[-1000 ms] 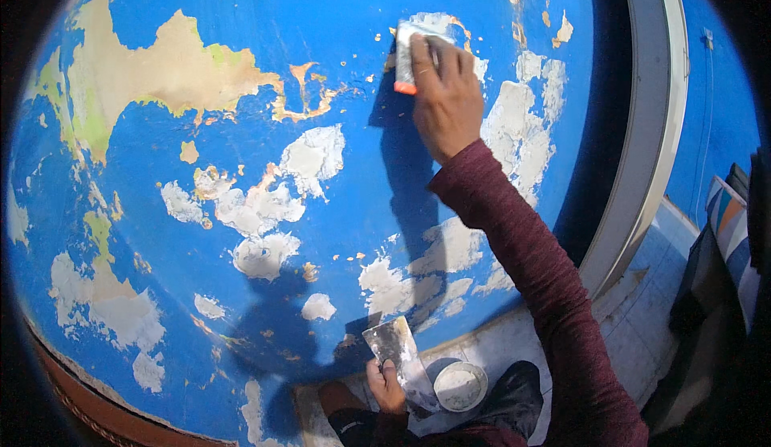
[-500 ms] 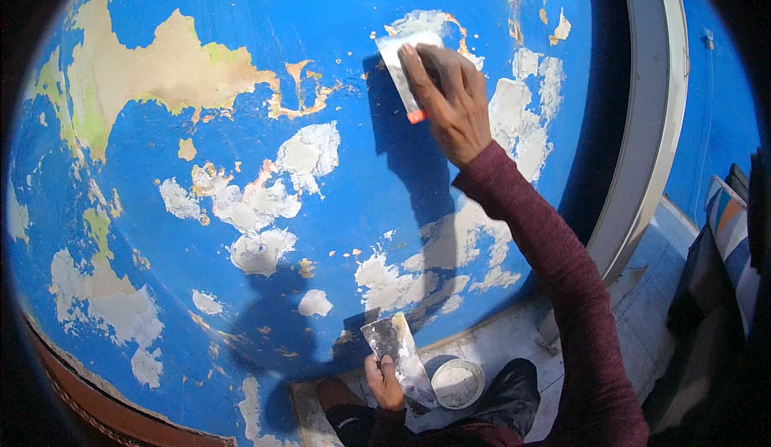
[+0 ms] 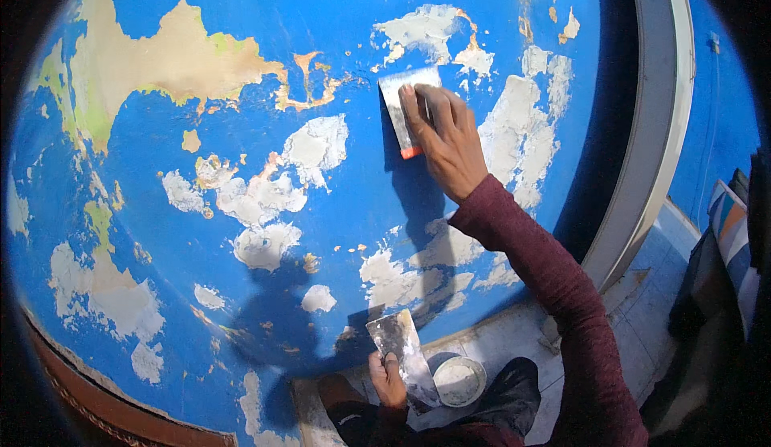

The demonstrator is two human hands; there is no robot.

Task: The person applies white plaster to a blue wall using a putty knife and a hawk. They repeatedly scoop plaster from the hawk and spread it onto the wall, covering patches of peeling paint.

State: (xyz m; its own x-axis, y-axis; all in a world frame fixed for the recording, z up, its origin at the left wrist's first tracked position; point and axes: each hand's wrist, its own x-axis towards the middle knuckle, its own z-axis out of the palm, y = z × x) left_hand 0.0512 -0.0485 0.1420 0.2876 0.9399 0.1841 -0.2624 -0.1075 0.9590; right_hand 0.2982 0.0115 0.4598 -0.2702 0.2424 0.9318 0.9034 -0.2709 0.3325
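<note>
My right hand [image 3: 450, 130] is closed on a wide putty knife [image 3: 411, 102] with a pale blade and a red-orange edge, held at the blue wall [image 3: 353, 37]. Just above the blade lies a patch of whitish filler [image 3: 422, 31] on the wall. Low in the view, my left hand [image 3: 389, 379] grips a flat rectangular metal plate [image 3: 404, 351] smeared with white and grey filler. Right beside the plate stands a round tub [image 3: 459, 381] with pale filler inside. Other filler patches [image 3: 317, 148] and bare beige plaster [image 3: 169, 60] mark the wall.
A pale frame [image 3: 662, 126] runs down the wall's right side. Light tiled floor [image 3: 634, 334] spreads below it, with dark and striped items [image 3: 731, 238] at the far right. A brown edge [image 3: 96, 399] curves along the lower left. My shadow falls across the wall.
My right hand and the putty knife have moved down the wall, uncovering the filler patch above. My left hand still holds the plate near the tub.
</note>
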